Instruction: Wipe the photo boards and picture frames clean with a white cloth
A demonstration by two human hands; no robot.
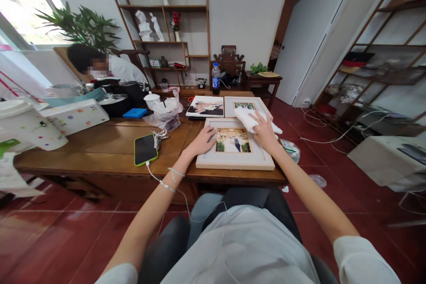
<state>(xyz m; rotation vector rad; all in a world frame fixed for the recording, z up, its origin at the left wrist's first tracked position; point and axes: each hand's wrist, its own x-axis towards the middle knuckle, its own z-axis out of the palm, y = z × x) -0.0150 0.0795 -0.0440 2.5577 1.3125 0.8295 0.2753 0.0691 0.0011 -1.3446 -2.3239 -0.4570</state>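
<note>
A white picture frame (pixel 234 162) lies flat near the table's front edge, with a couple's photo (pixel 233 140) inside a pale mat. My left hand (pixel 203 140) rests on the frame's left border, fingers stretched out flat. Over the frame's upper right corner, my right hand (pixel 263 132) holds a bunched white cloth (pixel 246 120), its fingers partly spread on top. That cloth overlaps a second white frame (pixel 229 101) just behind and covers part of its picture. Left of the second frame is a photo print or album (pixel 205 107) showing people.
A phone (pixel 145 150) with a plugged-in cable lies left of my left hand. Further along are a plastic bag (pixel 164 115), a blue box (pixel 135 112) and a large paper cup (pixel 33 124). A drink bottle (pixel 216 79) stands behind the frames. Another person (pixel 124 69) leans over at the far left.
</note>
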